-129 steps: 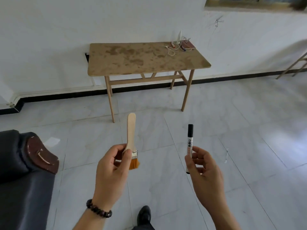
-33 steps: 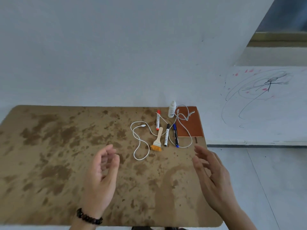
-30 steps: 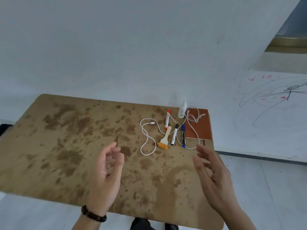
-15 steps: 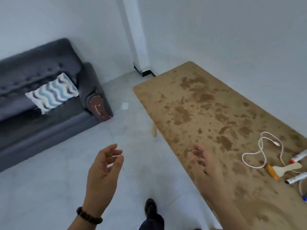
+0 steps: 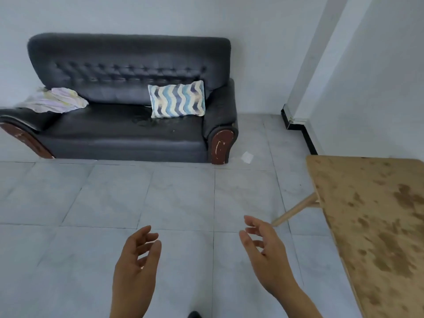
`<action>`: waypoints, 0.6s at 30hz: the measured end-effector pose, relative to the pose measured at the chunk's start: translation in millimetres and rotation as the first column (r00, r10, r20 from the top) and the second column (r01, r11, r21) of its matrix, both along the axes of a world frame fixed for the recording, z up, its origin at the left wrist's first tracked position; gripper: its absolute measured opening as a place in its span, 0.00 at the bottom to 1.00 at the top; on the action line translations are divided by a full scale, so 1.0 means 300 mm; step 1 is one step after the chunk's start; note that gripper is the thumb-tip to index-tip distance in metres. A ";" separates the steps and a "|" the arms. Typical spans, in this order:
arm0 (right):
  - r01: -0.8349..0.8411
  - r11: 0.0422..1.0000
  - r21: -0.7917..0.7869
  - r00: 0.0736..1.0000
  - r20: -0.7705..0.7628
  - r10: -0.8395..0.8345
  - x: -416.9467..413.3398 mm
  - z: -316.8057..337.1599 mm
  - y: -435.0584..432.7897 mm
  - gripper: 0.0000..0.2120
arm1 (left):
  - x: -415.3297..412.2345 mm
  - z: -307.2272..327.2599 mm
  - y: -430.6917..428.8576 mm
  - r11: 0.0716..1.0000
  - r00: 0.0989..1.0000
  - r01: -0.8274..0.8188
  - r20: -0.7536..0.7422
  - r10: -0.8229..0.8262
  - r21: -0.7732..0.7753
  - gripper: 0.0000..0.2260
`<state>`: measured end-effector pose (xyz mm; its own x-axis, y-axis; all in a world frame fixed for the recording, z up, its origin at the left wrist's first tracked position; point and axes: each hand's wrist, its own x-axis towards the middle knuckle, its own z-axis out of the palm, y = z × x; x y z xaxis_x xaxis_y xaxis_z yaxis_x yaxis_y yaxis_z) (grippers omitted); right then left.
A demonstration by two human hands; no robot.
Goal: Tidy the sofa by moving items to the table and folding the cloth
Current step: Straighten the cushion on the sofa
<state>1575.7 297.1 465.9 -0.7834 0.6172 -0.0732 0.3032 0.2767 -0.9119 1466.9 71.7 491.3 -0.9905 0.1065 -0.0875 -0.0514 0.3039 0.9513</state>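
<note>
The table (image 5: 378,226) is running off the right and bottom edges at lower right, showing only one leg. The sofa's (image 5: 128,99) left arm is getting clipped by the left edge. At the bottom edge, a shoe (image 5: 194,315) tip is barely showing.

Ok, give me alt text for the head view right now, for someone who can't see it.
Two empty open hands, left hand and right hand, hang over a grey tiled floor, facing a dark sofa. The sofa holds a crumpled cloth on its left arm and a wavy-patterned pillow; a stained wooden table stands at right.
</note>
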 end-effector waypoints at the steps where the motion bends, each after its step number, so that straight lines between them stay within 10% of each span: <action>1: -0.017 1.000 0.012 1.000 -0.010 0.017 -0.076 0.021 -0.005 0.14 | -0.073 0.029 0.001 1.000 1.000 0.004 -0.018 -0.004 0.002 0.15; 18: -0.039 0.999 -0.021 0.999 -0.034 0.038 -1.401 -0.066 0.385 0.14 | -1.351 -0.027 0.424 0.997 0.999 0.038 -0.026 -0.040 -0.073 0.14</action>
<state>1155.4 412.5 446.3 -0.8086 0.5853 -0.0594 0.2619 0.2678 -0.9272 1061.5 198.9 483.3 -0.9879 0.1391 -0.0691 -0.0122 0.3736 0.9275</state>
